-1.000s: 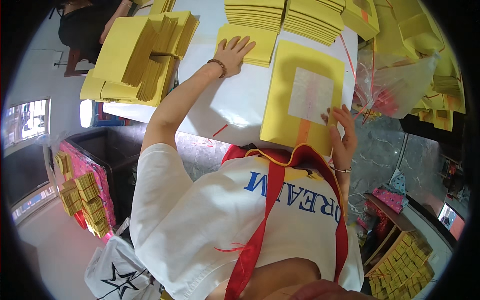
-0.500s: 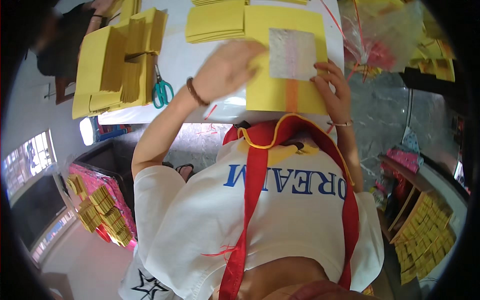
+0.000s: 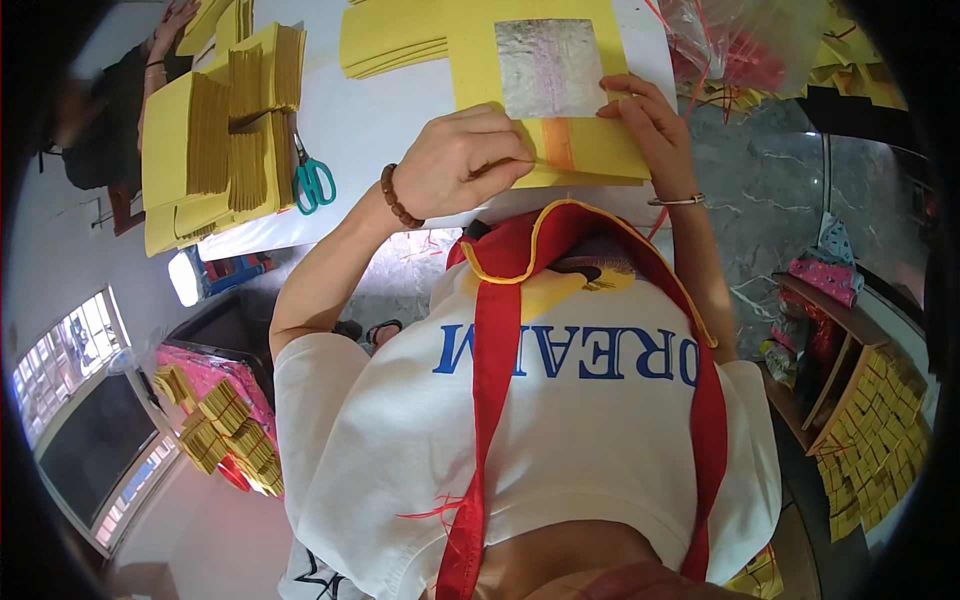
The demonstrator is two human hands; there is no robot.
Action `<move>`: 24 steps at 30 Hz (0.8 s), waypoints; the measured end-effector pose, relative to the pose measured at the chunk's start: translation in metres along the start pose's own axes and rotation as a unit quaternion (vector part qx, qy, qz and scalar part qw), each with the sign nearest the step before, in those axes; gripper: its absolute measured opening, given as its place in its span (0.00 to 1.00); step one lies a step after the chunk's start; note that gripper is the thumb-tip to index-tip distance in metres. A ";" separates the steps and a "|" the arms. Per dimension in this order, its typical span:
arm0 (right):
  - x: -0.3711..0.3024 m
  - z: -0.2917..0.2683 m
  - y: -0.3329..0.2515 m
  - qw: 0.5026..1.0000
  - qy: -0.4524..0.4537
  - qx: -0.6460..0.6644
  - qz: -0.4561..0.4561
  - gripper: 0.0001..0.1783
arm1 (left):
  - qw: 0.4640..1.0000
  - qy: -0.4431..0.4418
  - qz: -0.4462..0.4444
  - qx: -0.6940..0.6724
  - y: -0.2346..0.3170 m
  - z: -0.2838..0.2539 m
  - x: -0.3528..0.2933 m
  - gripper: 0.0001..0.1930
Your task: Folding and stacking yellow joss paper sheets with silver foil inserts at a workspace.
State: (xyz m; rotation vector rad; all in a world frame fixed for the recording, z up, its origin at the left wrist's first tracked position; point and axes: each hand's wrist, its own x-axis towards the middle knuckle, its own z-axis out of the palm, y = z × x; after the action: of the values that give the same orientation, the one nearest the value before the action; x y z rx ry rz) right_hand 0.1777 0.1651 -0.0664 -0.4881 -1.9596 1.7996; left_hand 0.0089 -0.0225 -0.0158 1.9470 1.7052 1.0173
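A yellow paper sheet (image 3: pixel 605 150) with a silvery square patch (image 3: pixel 548 70) and an orange strip (image 3: pixel 557 143) lies at the table's near edge. Its near part is bent up, with the bent edge running along the bottom of the patch. My left hand (image 3: pixel 465 158), fingers curled, grips the left end of this flap. At the flap's right end, my right hand (image 3: pixel 650 125) pinches the paper between thumb and fingers. Beyond my left hand sits a stack of folded yellow paper (image 3: pixel 395 40), partly beside the sheet.
Teal-handled scissors (image 3: pixel 314 185) lie left on the white table (image 3: pixel 345 120), beside upright yellow paper bundles (image 3: pixel 210 130). Another person's arm (image 3: pixel 155 85) reaches in at far left. A clear plastic bag (image 3: pixel 740 40) with red cords is at the right. Tied yellow bundles (image 3: pixel 870 430) stand lower right.
My left hand has come down to the sheet's near left side. The sheet's near part, flat before, is now bent up toward the patch. My right hand keeps to the right edge.
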 end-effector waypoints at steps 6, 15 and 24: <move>0.000 0.001 -0.001 1.000 -0.002 -0.030 -0.008 0.15 | 0.994 -0.056 -0.071 -0.059 0.002 -0.006 0.005 0.03; 0.002 -0.009 0.002 0.998 -0.035 -0.023 -0.055 0.17 | 0.967 -0.046 -0.176 -0.176 -0.007 -0.007 0.005 0.04; 0.006 -0.014 0.012 0.989 -0.081 -0.084 -0.089 0.14 | 0.956 -0.042 -0.161 -0.242 -0.019 -0.028 0.000 0.12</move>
State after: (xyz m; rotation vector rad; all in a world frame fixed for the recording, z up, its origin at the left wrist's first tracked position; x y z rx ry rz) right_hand 0.1798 0.1809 -0.0767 -0.2136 -2.2018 1.6155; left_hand -0.0243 -0.0235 -0.0094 1.3344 1.4855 1.0815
